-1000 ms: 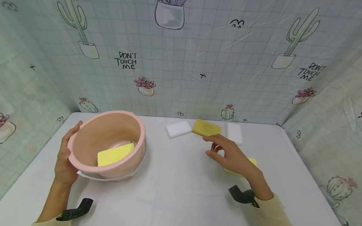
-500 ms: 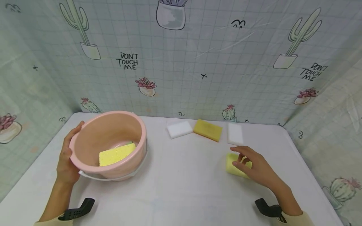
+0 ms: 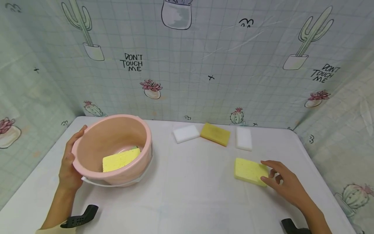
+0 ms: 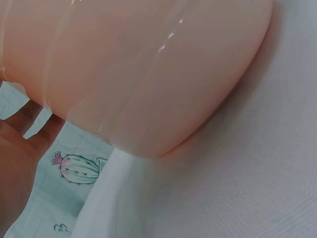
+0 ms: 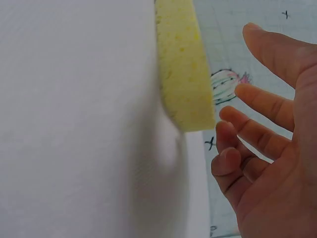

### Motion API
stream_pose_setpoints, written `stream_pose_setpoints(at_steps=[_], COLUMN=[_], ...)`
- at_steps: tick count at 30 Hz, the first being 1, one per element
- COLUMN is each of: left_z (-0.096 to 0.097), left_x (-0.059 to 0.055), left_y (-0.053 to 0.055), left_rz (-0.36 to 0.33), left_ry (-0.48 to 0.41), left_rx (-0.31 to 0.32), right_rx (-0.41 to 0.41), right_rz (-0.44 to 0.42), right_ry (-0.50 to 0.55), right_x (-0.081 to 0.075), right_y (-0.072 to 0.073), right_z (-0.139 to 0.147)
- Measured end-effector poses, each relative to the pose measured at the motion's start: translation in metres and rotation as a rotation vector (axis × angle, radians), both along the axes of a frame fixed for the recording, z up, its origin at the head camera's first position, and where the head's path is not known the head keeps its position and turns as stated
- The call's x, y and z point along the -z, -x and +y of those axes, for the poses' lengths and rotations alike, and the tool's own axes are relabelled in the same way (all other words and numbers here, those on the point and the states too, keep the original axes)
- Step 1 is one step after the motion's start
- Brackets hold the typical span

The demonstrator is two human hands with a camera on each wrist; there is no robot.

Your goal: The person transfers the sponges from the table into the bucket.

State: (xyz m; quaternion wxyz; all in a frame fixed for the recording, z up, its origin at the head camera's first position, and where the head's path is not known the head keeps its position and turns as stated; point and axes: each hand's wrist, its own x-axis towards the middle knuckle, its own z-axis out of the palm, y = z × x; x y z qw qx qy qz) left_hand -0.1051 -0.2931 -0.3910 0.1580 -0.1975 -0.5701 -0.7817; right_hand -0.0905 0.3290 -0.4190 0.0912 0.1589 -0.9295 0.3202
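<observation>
A pink bucket leans toward the person on the left of the table. My left hand grips its left side near the rim; in the left wrist view, the fingers lie against the bucket wall. A yellow sponge is inside the bucket, with a small green bit behind it. On the right lies another yellow sponge, flat on the table. My right hand hovers at that sponge's right end, thumb and fingers apart. The right wrist view has the sponge just beyond the loosely bent fingers, which hold nothing.
Toward the back of the white table lie a white sponge block, a darker yellow sponge and a second white block. A white handle hangs along the bucket's front. A cactus-print curtain encloses the table.
My right hand has moved right and toward the person, from beside the darker yellow sponge, across the lone yellow sponge, to its right end. The left hand and bucket stay put.
</observation>
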Motion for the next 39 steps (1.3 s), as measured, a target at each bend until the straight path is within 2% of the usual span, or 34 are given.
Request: stream_pose_setpoints(at_steps=[6, 12, 17, 22, 31, 39], left_z=[-0.001, -0.003, -0.005, -0.005, -0.004, -0.004], left_x=[0.002, 0.003, 0.004, 0.003, 0.004, 0.005], left_y=[0.001, 0.001, 0.0, 0.001, 0.004, 0.006], left_rz=[0.027, 0.034, 0.057, 0.048, 0.062, 0.07], left_ry=[0.004, -0.009, -0.015, -0.008, -0.031, -0.044], left_rx=[0.029, 0.034, 0.056, 0.053, 0.077, 0.081], right_rx=[0.023, 0.029, 0.039, 0.02, -0.07, -0.038], right_rz=[-0.046, -0.143, -0.18, -0.191, -0.184, -0.178], right_ry=[-0.004, 0.072, 0.094, 0.093, 0.149, 0.149], right_x=[0.012, 0.019, 0.024, 0.027, 0.028, 0.03], right_y=[0.0, 0.003, 0.005, 0.006, 0.007, 0.007], right_z=[0.007, 0.014, 0.018, 0.021, 0.025, 0.024])
